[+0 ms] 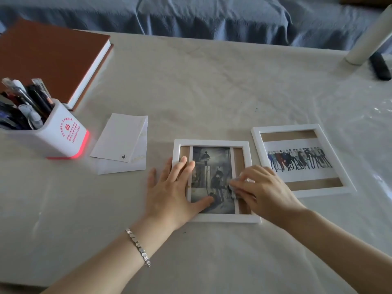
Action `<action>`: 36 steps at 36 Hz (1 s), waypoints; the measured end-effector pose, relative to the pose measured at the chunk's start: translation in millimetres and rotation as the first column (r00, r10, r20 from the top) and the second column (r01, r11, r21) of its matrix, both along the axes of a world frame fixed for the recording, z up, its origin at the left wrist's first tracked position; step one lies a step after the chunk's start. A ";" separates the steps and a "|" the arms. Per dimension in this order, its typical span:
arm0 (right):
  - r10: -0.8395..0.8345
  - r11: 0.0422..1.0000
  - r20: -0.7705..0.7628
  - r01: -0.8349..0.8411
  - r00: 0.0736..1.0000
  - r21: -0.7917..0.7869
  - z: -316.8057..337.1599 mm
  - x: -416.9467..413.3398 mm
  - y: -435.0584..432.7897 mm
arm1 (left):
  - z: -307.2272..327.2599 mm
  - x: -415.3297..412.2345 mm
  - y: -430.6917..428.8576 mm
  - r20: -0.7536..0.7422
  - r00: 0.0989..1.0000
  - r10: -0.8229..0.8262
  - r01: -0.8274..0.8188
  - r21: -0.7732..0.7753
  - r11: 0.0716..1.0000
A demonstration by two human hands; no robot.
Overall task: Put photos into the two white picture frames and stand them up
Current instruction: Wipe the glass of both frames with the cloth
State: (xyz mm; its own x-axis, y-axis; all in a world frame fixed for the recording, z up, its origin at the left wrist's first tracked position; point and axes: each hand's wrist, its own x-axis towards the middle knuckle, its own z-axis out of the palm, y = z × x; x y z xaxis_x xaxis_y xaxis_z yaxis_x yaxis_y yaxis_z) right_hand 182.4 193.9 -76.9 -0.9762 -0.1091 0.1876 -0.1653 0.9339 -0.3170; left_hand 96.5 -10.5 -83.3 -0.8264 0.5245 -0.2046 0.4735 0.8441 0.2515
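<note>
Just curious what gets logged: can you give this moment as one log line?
left hand: flat on near frame | right hand: pinching small pale thing at photo edge | far frame: photo in, lying flat

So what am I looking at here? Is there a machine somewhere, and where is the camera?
No machine: a person's two bare hands, filmed from a camera worn on their head, looking down at a table. The left hand lies flat on a white frame holding a dark photo. The right hand pinches a small pale wad, apparently a cloth or tissue, against it. A second frame with a group picture lies flat to the right. Also there: pen holder, envelopes, brown book.
</note>
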 end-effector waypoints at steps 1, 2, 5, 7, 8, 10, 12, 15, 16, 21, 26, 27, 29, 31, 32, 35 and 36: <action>-0.035 0.999 0.019 0.035 0.999 -0.015 0.2 -8.7 1.9 | -0.6 0.1 -0.7 -0.009 1.000 -0.005 0.005 0.005 1.000; -0.082 0.996 0.024 0.083 0.996 -0.040 0.2 -18.3 3.3 | -0.9 0.2 -1.2 -0.014 1.000 -0.009 0.009 0.011 1.000; -0.231 0.967 0.001 0.230 0.973 -0.108 -2.9 -47.7 2.6 | -1.7 0.1 -1.9 -0.012 1.000 -0.010 0.011 0.014 1.000; -0.309 0.944 -0.036 0.302 0.950 -0.134 -4.5 -59.9 -3.0 | -1.2 -0.2 -1.5 -0.011 1.000 -0.007 0.007 0.011 1.000; -0.340 0.933 -0.056 0.329 0.939 -0.148 -4.6 -62.1 -7.3 | -1.1 -0.3 -1.3 -0.012 1.000 -0.005 0.005 0.010 1.000; -0.353 0.927 -0.079 0.337 0.932 -0.163 -5.4 -57.9 -17.3 | -1.3 0.2 -0.8 -0.021 1.000 -0.004 0.004 0.005 1.000; -0.276 0.949 -0.082 0.258 0.958 -0.180 -7.3 -45.2 -27.6 | -0.4 0.9 0.6 -0.026 1.000 0.003 -0.003 0.007 1.000; -0.082 0.973 -0.049 0.069 0.995 -0.220 -9.9 -23.3 -39.8 | 3.2 0.5 2.6 0.025 1.000 0.017 -0.018 0.008 1.000; -0.035 0.974 -0.026 0.028 0.999 -0.225 -10.3 -20.7 -39.0 | 4.1 0.6 3.1 0.035 0.999 0.017 -0.017 0.008 1.000; -0.199 0.952 0.043 0.203 0.979 -0.228 -1.9 -53.0 -16.1 | 3.9 1.6 0.8 0.027 0.999 0.017 -0.018 0.035 0.999; -0.383 0.901 -0.021 0.368 0.924 -0.230 -7.6 -70.8 -33.2 | 5.2 0.9 1.5 0.036 0.999 0.011 -0.012 0.012 1.000; -0.349 0.916 -0.041 0.332 0.936 -0.227 -7.8 -66.8 -40.5 | 5.3 1.0 1.7 0.036 0.999 0.014 -0.014 0.012 1.000; -0.206 0.956 -0.063 0.187 0.976 -0.224 -7.8 -54.9 -51.7 | 5.1 1.0 2.5 0.034 0.999 0.021 -0.022 0.018 1.000; -0.028 0.974 -0.023 0.023 0.999 -0.224 -6.3 -43.3 -56.5 | 4.9 1.1 3.1 0.028 0.999 0.026 -0.027 0.025 0.999; 0.030 0.975 -0.002 -0.030 1.000 -0.221 -6.0 -41.1 -54.6 | 4.7 1.1 3.1 0.025 0.999 0.024 -0.025 0.027 0.999; -0.031 0.972 0.008 0.032 0.999 -0.232 -4.9 -50.2 -37.8 | 3.9 1.4 2.3 0.027 1.000 0.017 -0.018 0.029 0.999; -0.123 0.963 0.002 0.119 0.992 -0.241 -4.6 -55.8 -32.2 | 3.5 1.4 1.9 0.025 1.000 0.017 -0.018 0.032 0.999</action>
